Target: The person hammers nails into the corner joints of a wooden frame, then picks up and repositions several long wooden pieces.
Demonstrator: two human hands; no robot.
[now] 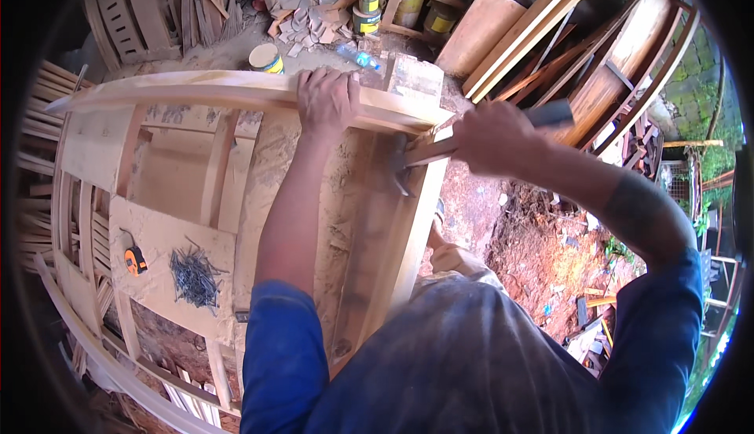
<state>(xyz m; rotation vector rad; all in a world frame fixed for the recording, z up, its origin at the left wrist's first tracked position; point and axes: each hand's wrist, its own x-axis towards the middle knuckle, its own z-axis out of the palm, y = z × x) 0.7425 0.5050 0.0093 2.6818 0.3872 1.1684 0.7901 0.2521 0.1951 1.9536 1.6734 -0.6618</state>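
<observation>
My left hand (328, 101) grips the top of a long pale wooden beam (212, 88), its fingers curled over the far edge. In my right hand (499, 137) is a claw hammer (424, 153), held around its handle, with the dark butt end sticking out to the right. The hammer's metal head (398, 165) is close to the corner where the long beam meets a second beam (420, 238) that runs toward me. Whether the head touches the wood I cannot tell. A heap of nails (195, 277) lies on the board left of my left arm.
An orange tape measure (135, 260) lies beside the nails on a plywood board (157, 226). Beyond the beam stand a paint can (266, 58) and a plastic bottle (360, 58). Long planks (542, 21) lean at the back right. Wood scraps litter the dirt ground (534, 245).
</observation>
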